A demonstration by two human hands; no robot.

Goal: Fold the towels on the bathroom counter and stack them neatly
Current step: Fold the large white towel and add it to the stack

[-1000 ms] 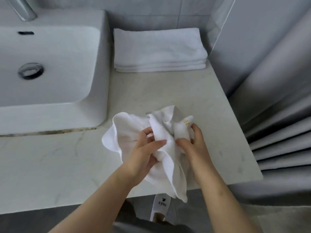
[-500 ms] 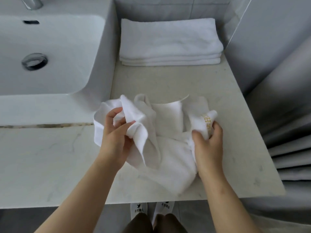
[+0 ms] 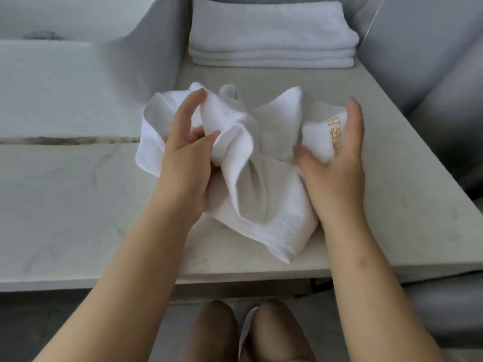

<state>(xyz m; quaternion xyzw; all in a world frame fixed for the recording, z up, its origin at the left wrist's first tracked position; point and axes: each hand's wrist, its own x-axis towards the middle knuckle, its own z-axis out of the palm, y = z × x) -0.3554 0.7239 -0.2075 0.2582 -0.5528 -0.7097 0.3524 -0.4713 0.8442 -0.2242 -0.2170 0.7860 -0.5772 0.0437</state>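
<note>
The pale marbled stone bathroom counter [image 3: 78, 205] runs left to right, with a stack of folded white terry towels [image 3: 271, 37] at its far edge. Nearer, a crumpled white terry hand towel [image 3: 264, 205] with gold embroidery lies bunched at the near right. It looks soft, light and limp, so the corners are best taken. The left hand [image 3: 183, 158] pinches a fold; the right hand [image 3: 337, 163] cups the embroidered end.

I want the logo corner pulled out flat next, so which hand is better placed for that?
Probably the right hand: it already pinches the towel at the logo. The left hand grips the bunched opposite side.
</note>
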